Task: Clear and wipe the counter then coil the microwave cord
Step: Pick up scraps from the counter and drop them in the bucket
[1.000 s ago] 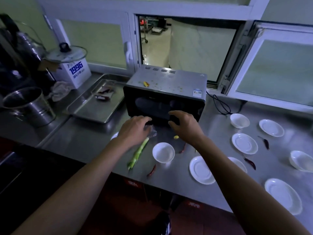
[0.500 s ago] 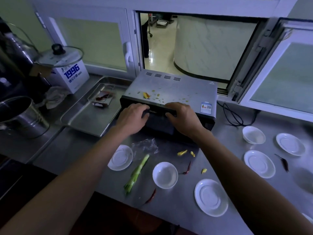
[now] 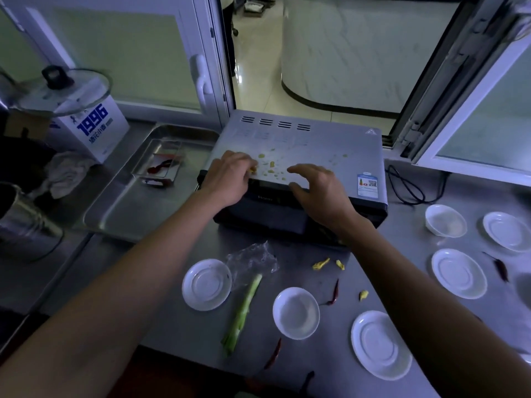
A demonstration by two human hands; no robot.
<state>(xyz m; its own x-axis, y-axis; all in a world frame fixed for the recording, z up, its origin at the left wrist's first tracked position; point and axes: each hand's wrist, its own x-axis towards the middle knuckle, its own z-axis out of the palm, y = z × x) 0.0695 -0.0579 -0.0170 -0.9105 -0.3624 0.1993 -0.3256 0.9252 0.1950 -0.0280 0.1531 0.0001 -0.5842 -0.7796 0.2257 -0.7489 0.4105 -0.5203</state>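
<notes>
Steel tray (image 3: 120, 208) lies at the far left. My left hand (image 3: 227, 179) curls over yellow scraps (image 3: 270, 168) on the microwave (image 3: 301, 145) top, pinching one; my right hand (image 3: 319, 191) rests spread and empty at its front edge. Its black cord (image 3: 408, 185) trails loose on the counter (image 3: 172, 326) further right.
</notes>
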